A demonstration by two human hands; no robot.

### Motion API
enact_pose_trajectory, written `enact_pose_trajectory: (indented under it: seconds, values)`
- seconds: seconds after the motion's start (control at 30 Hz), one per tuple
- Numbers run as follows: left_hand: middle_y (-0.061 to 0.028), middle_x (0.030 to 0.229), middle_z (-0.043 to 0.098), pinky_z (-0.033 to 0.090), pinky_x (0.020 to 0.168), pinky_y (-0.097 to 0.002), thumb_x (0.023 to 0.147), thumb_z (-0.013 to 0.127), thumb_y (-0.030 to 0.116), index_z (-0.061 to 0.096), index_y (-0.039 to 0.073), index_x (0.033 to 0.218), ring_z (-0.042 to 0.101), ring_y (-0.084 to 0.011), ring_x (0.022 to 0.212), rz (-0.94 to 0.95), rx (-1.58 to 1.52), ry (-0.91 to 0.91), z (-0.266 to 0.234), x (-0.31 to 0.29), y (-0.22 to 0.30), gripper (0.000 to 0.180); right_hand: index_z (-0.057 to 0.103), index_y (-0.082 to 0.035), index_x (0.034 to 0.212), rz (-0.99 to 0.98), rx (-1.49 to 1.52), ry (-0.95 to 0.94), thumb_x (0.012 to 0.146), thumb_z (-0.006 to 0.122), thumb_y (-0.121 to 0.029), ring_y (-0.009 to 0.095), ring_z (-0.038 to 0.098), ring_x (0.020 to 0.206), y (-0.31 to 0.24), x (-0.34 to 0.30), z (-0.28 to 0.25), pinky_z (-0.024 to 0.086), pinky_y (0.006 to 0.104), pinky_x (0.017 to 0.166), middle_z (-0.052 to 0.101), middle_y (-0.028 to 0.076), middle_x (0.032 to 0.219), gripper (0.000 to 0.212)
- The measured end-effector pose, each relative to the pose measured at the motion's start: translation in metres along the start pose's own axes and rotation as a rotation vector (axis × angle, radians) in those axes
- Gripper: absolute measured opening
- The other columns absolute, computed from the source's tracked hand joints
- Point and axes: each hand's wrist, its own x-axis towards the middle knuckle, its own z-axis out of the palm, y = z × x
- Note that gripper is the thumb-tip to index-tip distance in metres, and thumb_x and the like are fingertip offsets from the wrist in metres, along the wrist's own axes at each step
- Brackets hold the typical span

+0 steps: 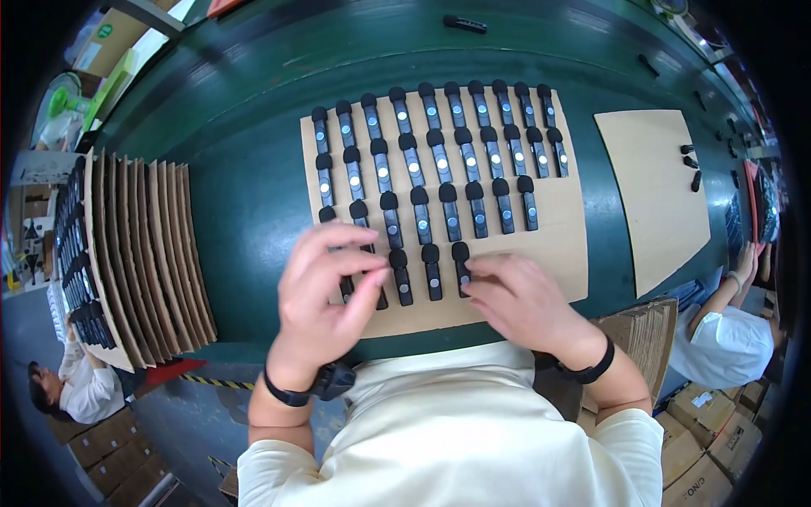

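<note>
Small black wireless clip-on microphones with foam tips lie in rows on a brown cardboard sheet [541, 262]. At the near row's right end, a microphone [461, 264] has the thumb and fingertips of my right hand [530, 302] closed at its right edge. My left hand [325, 291] hovers over the sheet's left part, thumb and fingers apart with nothing seen between them. It partly hides the microphones below it. Just right of its fingertips lies another microphone [400, 276], and a further microphone [432, 272] sits between my hands.
Upright cardboard sheets [152, 253] bearing microphones stand at the left. Right of my sheet, another cardboard piece [655, 194] holds a few small black parts [690, 161]. A loose black piece [465, 24] lies on the green table [253, 211]. Co-workers [722, 338] stand at both sides.
</note>
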Motion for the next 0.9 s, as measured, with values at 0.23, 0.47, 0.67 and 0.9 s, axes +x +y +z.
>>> enact_pose_trajectory:
  seconds: [0.23,0.47,0.67,0.9]
  values:
    - [-0.0132,0.101,0.067,0.05,0.085,-0.0344,0.076,0.07,-0.002,0.066,0.001,0.088,0.065,-0.0261,0.094,0.077,0.146,-0.085,-0.052,0.082,-0.025,0.013,0.063,-0.005,0.106,0.166,-0.128,0.105,0.076,0.069,0.001,0.034,0.059,0.107,0.049,0.012,-0.09,0.049,0.0383,0.089,0.058,0.014,0.118,0.031]
    - [-0.0085,0.094,0.067,0.05,0.083,-0.0279,0.086,0.067,0.005,0.064,-0.001,0.091,0.064,-0.0156,0.09,0.015,0.169,-0.195,-0.056,0.178,-0.084,0.009,0.059,-0.004,0.115,0.48,-0.256,0.211,0.084,0.067,-0.004,0.022,0.06,0.1,0.156,-0.007,-0.17,0.049,0.0332,0.087,0.061,0.01,0.115,0.032]
    - [-0.005,0.084,0.066,0.051,0.079,-0.0269,0.088,0.065,0.009,0.064,-0.001,0.093,0.064,-0.0127,0.082,-0.094,0.188,-0.313,-0.026,0.247,-0.123,0.011,0.056,-0.004,0.122,0.637,-0.408,0.26,0.089,0.065,-0.013,0.023,0.06,0.1,0.284,0.022,-0.224,0.048,0.0334,0.09,0.061,0.012,0.117,0.036]
    - [-0.0072,0.1,0.067,0.051,0.087,-0.0313,0.091,0.064,0.014,0.062,0.003,0.105,0.064,-0.0179,0.095,0.071,0.419,-0.498,0.038,0.29,-0.146,0.018,0.05,-0.004,0.132,0.704,-0.782,0.193,0.09,0.059,-0.015,0.038,0.055,0.116,0.426,0.045,-0.254,0.044,0.0428,0.102,0.057,0.022,0.127,0.044]
